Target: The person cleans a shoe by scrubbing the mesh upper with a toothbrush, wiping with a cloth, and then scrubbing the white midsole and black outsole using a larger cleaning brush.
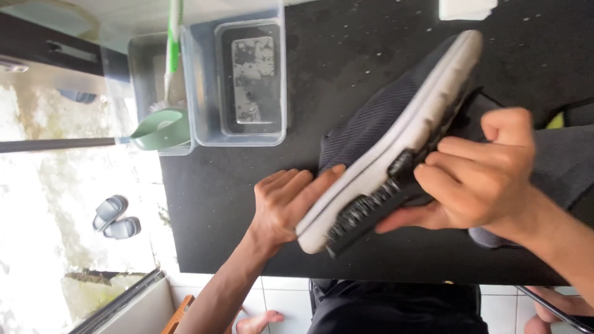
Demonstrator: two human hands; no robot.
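Scrubbing is what we see in the head view: the right hand (489,179) has its fingers pressed around a black brush (371,207), bristles against the pale sole edge of a dark shoe (396,117). The left hand (288,201) props the shoe from below, fingers laid flat and together along the sole's end. The shoe is held tilted in the air over the desk (216,210), not resting on it.

We judge the support weak: the left fingers only press, they do not wrap, so a hard brush stroke could push the shoe out of hand. Wet soles and wet skin would add to that. Splashes could reach the clear tub (247,80) of dark water just beyond, or the dustpan (161,130) beside it.

The desk is black, speckled and spotted with droplets. White floor tiles show below it. Grey sandals (116,218) lie on bright ground outside, well apart.
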